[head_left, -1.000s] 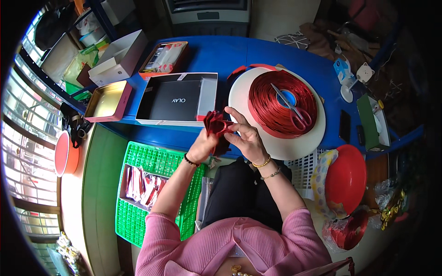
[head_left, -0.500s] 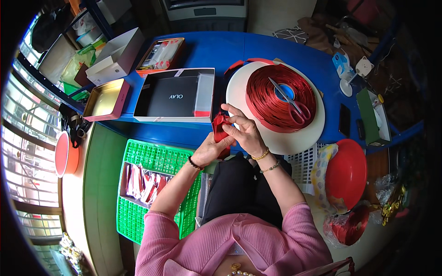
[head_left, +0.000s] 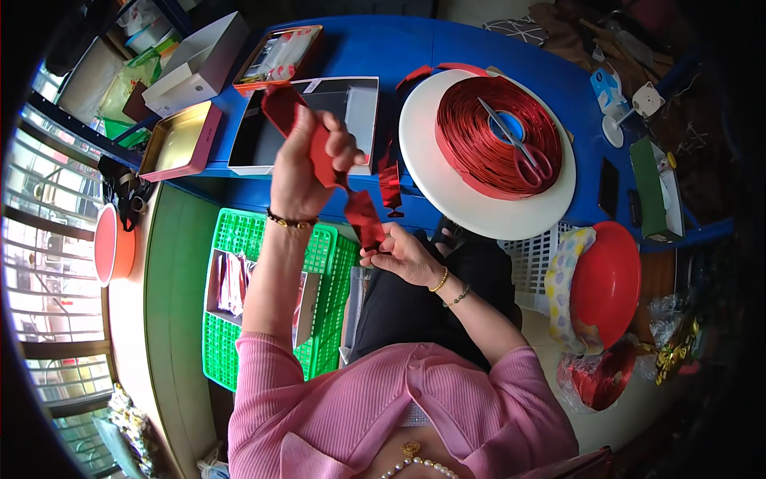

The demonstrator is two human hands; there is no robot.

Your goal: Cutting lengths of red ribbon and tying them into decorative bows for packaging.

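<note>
Step looks like stretching out a red ribbon strip (head_left: 351,195): left hand (head_left: 307,164) closed on its upper end, raised at 11 o'clock; right hand (head_left: 403,254) pinches the lower end over the lap. Next likely needs even tension. Green basket (head_left: 263,295) at 9, ribbon spool (head_left: 499,132) at 2; air between is free.

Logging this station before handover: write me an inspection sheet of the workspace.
Surface: blue table, crowded.
Job's things: red ribbon strip stretched between both hands; ribbon coil on white disc, scissors on top.
Clutter: open boxes, green basket, red bowl.
Grippers: left hand raised, gripping ribbon; right hand pinching its lower end.
Cables: nothing seen.
Surroundings: barred window at left.
</note>
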